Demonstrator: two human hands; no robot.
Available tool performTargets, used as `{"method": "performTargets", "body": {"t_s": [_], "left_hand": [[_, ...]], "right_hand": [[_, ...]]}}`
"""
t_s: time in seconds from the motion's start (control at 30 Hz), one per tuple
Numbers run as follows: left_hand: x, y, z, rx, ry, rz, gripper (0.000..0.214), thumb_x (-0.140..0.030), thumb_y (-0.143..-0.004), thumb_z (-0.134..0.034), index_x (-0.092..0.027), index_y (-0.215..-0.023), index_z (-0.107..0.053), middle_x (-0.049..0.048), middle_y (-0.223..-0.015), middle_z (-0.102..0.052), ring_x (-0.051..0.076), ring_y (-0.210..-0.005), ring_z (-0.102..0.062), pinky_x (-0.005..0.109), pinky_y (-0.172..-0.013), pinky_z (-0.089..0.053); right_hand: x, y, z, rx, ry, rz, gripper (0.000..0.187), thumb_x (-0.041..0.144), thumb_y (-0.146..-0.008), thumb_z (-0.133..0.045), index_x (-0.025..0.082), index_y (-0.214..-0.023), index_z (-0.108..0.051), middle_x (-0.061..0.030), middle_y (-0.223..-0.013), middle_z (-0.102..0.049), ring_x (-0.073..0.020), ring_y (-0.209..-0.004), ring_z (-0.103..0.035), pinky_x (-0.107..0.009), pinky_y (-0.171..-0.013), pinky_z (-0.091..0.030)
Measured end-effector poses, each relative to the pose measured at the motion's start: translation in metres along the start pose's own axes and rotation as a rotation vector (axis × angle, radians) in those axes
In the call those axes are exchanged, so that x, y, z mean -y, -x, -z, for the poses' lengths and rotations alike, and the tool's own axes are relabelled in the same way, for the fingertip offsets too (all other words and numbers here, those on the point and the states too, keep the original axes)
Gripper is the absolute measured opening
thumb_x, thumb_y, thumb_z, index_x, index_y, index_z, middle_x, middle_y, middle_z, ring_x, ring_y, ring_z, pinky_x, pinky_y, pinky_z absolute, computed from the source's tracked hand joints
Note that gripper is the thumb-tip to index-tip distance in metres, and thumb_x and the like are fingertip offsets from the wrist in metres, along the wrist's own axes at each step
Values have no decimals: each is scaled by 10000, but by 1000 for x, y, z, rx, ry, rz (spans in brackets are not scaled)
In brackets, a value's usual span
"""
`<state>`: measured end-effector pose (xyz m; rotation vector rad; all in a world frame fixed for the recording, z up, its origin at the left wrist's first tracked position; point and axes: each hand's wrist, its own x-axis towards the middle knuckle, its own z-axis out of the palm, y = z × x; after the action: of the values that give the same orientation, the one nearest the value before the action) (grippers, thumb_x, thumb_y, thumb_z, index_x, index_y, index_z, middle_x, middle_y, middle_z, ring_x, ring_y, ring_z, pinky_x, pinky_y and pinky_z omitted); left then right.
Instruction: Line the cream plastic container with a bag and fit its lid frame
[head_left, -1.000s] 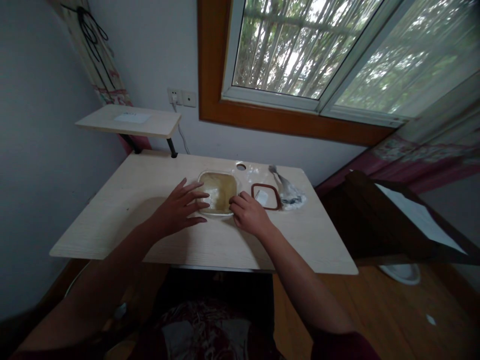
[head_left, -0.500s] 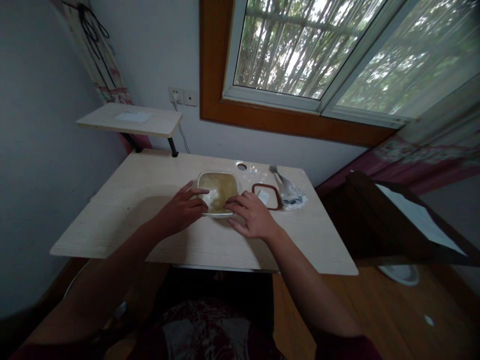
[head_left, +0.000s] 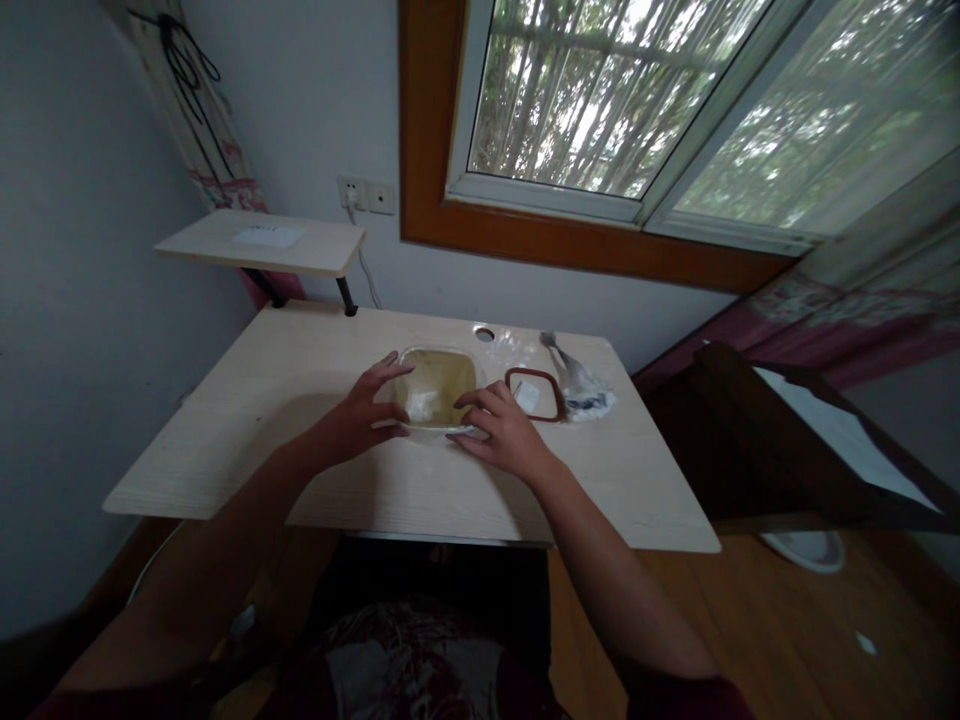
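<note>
A rounded rectangular plastic container [head_left: 439,385] stands on the wooden desk, with a pale rim and a yellowish-brown inside. What lies in it, if anything, is not clear; a shiny patch shows near its front. My left hand [head_left: 366,410] holds its left side, index finger at the back-left rim and the lower fingers at the front-left corner. On the opposite side my right hand [head_left: 504,428] grips the front-right rim, fingers over the edge and thumb outside. Just right of it lies a clear lid [head_left: 541,395] with a brown edge.
A crumpled clear plastic bag [head_left: 583,388] lies beside the lid. Behind is a round cable hole [head_left: 485,334] in the desktop [head_left: 247,420]. A small raised shelf [head_left: 262,242] with a paper stands at the back left. Dark furniture [head_left: 810,440] is at the right.
My left hand's fingers have spread along the container's left side, and its index finger has moved back. My right thumb has come up to the front rim. Lid and bag stay put.
</note>
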<state>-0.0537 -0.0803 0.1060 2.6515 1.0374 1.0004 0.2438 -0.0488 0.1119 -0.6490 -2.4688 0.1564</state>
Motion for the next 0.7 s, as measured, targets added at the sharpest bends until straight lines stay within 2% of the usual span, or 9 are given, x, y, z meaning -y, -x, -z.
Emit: {"method": "performTargets", "body": {"t_s": [0.1,0.27,0.33,0.4,0.5,0.6,0.7], "left_hand": [[5,3,-10,-25,86,37,368,-421,-757,-822,-232,-1033,-667,94,-1640,-231,358,-1537,-205,588,-1210,-331],[8,2,-23,-138,194,70,805,-535,-619,-885,-287,-1303,-542,149,-1573,-320,379,-1479,-315,622,-1184,-338],[9,1,-26,-194,233,101,996,-561,-581,-894,-313,-1430,-435,163,-1579,-303,390,-1490,-290,642,-1184,-319],[12,0,-28,-226,292,145,1122,-574,-575,-890,-336,-1514,-324,174,-1622,-224,403,-1519,-224,645,-1178,-324],[20,-1,-33,-211,416,184,1266,-584,-575,-885,-364,-1585,-153,182,-1675,-67,420,-1539,-159,646,-1178,-323],[29,-3,-40,-163,511,197,1393,-574,-543,-902,-386,-1601,-17,173,-1692,10,420,-1544,-143,656,-1209,-248],[34,-7,-48,-148,541,203,1448,-543,-526,-923,-392,-1601,35,166,-1695,-18,405,-1555,-90,654,-1232,-167]], "right_hand": [[-3,0,-4,-42,-89,-4,197,392,-938,-705,209,-888,-654,-76,-1101,-671,-245,-988,-504,-417,-881,-454],[-3,0,-5,-73,-139,-35,181,400,-934,-710,227,-917,-662,-67,-1110,-668,-252,-1012,-525,-444,-907,-465],[-2,1,-4,-76,-145,-54,228,436,-917,-723,243,-1029,-678,-78,-1200,-634,-264,-1073,-532,-462,-943,-467],[-3,3,-1,-101,-168,-97,448,522,-873,-748,271,-1228,-641,-99,-1316,-563,-291,-1171,-515,-492,-994,-460],[-11,4,0,-206,-287,-188,784,685,-828,-708,311,-1471,-461,-124,-1452,-450,-325,-1287,-468,-516,-1022,-468],[-23,2,-6,-291,-476,-240,1002,820,-789,-621,331,-1584,-255,-130,-1576,-323,-335,-1371,-427,-532,-1085,-441],[-32,-3,-20,-256,-623,-242,1217,864,-689,-666,333,-1622,-92,-118,-1656,-192,-341,-1482,-296,-549,-1206,-297]]}}
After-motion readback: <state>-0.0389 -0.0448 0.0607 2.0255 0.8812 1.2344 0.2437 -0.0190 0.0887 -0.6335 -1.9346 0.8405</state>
